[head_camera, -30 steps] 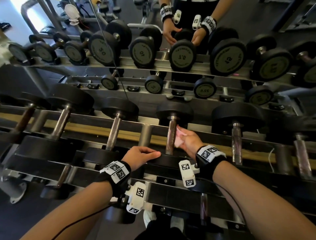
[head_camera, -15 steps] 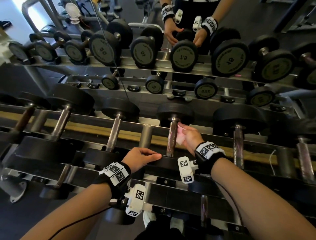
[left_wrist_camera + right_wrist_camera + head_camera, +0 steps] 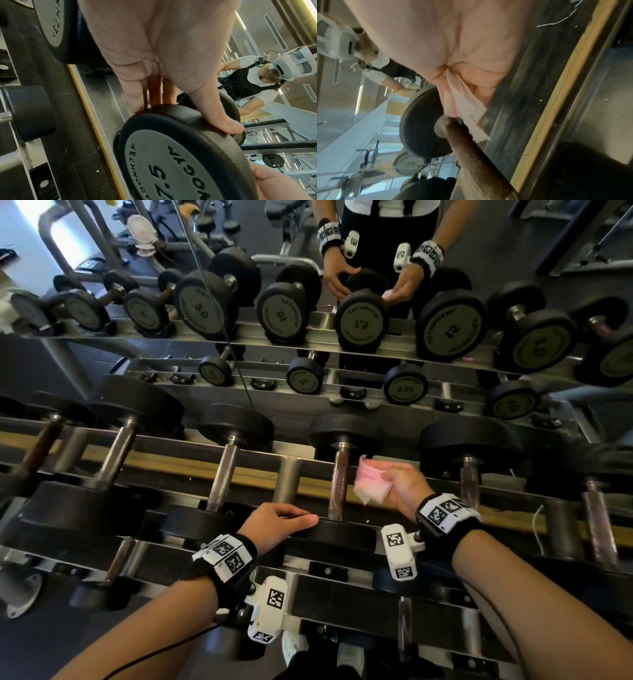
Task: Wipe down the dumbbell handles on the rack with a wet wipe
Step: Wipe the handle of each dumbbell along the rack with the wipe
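Several black dumbbells with steel handles lie across the rack rails point(image 3: 301, 583). My left hand point(image 3: 281, 520) grips the near head point(image 3: 342, 537) of the 7.5 dumbbell; in the left wrist view its thumb point(image 3: 221, 121) lies on the rim of that head point(image 3: 180, 155) and the fingers curl behind it. The dark handle point(image 3: 339, 484) of this dumbbell runs away from me. Just right of it, my right hand point(image 3: 400, 484) holds a crumpled pinkish-white wet wipe point(image 3: 371, 486), a small gap off the bar. In the right wrist view the wipe point(image 3: 467, 108) hangs from the palm beside the handle point(image 3: 471, 148).
Neighbouring dumbbell handles lie to the left point(image 3: 224, 474) and right point(image 3: 469, 481) on the same tier. A mirror point(image 3: 102, 371) behind the rack reflects the dumbbells and a person's hands. A lower tier with more dumbbells point(image 3: 404, 621) sits near my feet.
My right hand has come off the handle and shifted slightly right and back, so the wipe now shows beside the bar. The left hand has stayed on the dumbbell head.
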A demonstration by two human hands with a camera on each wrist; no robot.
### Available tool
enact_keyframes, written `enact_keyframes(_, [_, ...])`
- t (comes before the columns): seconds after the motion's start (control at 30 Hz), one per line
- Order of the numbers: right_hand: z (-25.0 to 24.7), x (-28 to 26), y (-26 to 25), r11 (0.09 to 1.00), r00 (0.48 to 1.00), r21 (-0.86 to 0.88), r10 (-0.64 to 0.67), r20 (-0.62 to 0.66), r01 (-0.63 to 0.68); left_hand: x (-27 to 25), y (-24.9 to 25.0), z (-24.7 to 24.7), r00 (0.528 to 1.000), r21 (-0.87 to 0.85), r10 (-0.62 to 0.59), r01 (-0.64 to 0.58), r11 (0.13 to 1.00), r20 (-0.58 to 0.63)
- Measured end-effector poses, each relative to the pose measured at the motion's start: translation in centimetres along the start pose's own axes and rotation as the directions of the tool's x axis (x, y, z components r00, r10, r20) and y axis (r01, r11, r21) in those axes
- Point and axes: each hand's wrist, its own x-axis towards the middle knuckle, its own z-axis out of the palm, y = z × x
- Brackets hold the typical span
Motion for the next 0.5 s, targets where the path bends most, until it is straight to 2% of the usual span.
enact_keyframes(0.07, [0.8, 0.7, 0.2, 0.999, 1.000, 0.050, -0.011, -0.002, 0.011, -0.1, -0.1, 0.2, 1.000, -0.039, -0.001, 0.001, 0.999, -0.005])
enact_keyframes(0.17, [2.9, 1.3, 1.5, 0.999, 0.996, 0.040, -0.005, 0.091, 0.001, -0.1, 0.0, 0.3, 1.000, -0.047, 0.001, -0.002, 0.999, -0.017])
enact_keyframes(0.4, [2.5, 0.6, 3.6, 0.984, 0.995, -0.172, -0.040, 0.092, 0.055, 0.1, -0.2, 0.0, 1.000, -0.028, -0.008, 0.008, 1.000, 0.009])
enact_keyframes(0.5, [2.3, -0.7, 3.7, 0.956, 0.990, -0.286, -0.028, 0.135, 0.067, 0.2, -0.3, 0.0, 1.000, -0.027, -0.001, 0.001, 1.000, 0.000])
